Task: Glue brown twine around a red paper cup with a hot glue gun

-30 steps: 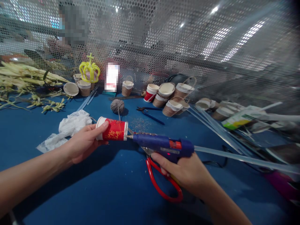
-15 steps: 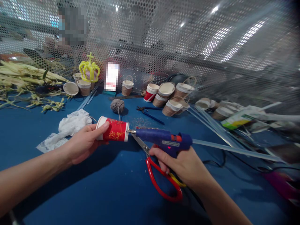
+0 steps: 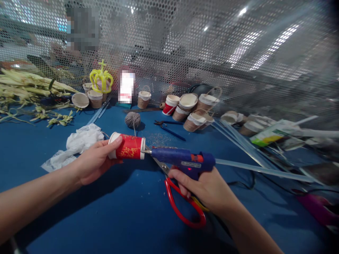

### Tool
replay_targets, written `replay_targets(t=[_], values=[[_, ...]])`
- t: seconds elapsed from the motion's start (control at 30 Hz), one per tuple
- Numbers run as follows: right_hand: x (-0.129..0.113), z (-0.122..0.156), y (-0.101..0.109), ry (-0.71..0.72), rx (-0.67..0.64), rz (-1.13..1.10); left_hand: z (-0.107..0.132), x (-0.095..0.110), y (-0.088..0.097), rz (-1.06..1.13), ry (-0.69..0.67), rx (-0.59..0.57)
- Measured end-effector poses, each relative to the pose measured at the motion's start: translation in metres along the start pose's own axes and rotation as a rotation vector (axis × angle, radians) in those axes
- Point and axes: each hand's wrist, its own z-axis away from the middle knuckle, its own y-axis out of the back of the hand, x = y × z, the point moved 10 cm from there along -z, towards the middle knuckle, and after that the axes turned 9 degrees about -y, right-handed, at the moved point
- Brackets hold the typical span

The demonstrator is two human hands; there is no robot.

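My left hand [image 3: 92, 163] grips a red paper cup [image 3: 128, 147] with gold lettering, held on its side with its bottom toward the right. My right hand [image 3: 206, 188] is wrapped round the handle of a blue hot glue gun [image 3: 182, 159]. The gun's metal nozzle touches the bottom rim of the cup. A clear glue stick [image 3: 262, 170] sticks out of the back of the gun to the right. Red-handled scissors [image 3: 182, 206] lie on the blue table [image 3: 124, 215] under the gun.
A crumpled white plastic bag [image 3: 79, 141] lies left of the cup. Behind are a ball of grey twine [image 3: 132, 119], dark pliers [image 3: 169, 128], several wrapped paper cups [image 3: 193, 107], a yellow crown [image 3: 101, 80], dried leaves [image 3: 29, 91] and glue sticks [image 3: 238, 137]. A perforated metal screen [image 3: 212, 53] closes the back.
The glue gun has shifted slightly left and its nozzle now rests on the cup's bottom rim. My left hand and the cup have barely moved.
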Motion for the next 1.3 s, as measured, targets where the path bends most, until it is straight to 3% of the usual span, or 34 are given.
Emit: replay_targets(t=[0.37, 0.63, 1.03, 1.3], values=[[-0.001, 0.001, -0.002, 0.035, -0.061, -0.087, -0.002, 0.002, 0.0, -0.012, -0.019, -0.011], [-0.002, -0.001, 0.004, 0.037, 0.001, -0.113, 0.0, 0.001, -0.001, -0.012, -0.017, -0.012], [-0.003, 0.0, -0.009, 0.048, -0.11, -0.101, -0.003, -0.002, 0.001, -0.003, 0.0, -0.022], [-0.004, -0.001, 0.001, 0.049, -0.038, -0.132, -0.001, -0.002, -0.002, -0.027, -0.021, -0.038]])
